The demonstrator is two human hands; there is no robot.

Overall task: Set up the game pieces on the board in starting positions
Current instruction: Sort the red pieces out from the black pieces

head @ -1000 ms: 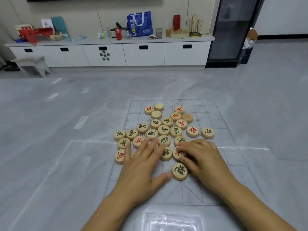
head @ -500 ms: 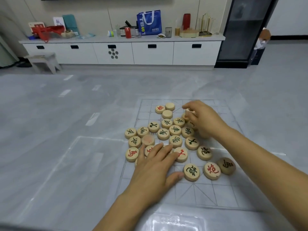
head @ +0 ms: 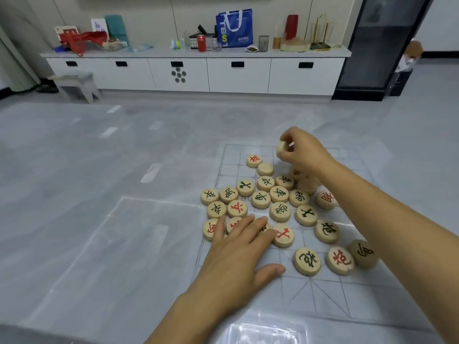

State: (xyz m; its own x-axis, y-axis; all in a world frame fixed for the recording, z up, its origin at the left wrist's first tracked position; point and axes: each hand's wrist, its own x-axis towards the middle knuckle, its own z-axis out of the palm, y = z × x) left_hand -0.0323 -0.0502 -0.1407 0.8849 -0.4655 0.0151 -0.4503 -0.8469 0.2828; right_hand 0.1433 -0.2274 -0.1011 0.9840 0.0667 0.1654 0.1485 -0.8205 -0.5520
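The right hand (head: 301,151) pinches one wooden piece (head: 282,147) between thumb and fingers, holding it on edge over the far part of the clear gridded board (head: 323,301), which lies on the grey floor (head: 99,194). The left hand (head: 238,254) rests flat, fingers straight, on pieces at the near left of the heap of pieces (head: 279,211) crowding the board's middle. Three more lie at near right. On the far surface (head: 149,53) a blue bag (head: 234,28) stands upright, its contents hidden, with a grey cup (head: 263,43) just right of it.
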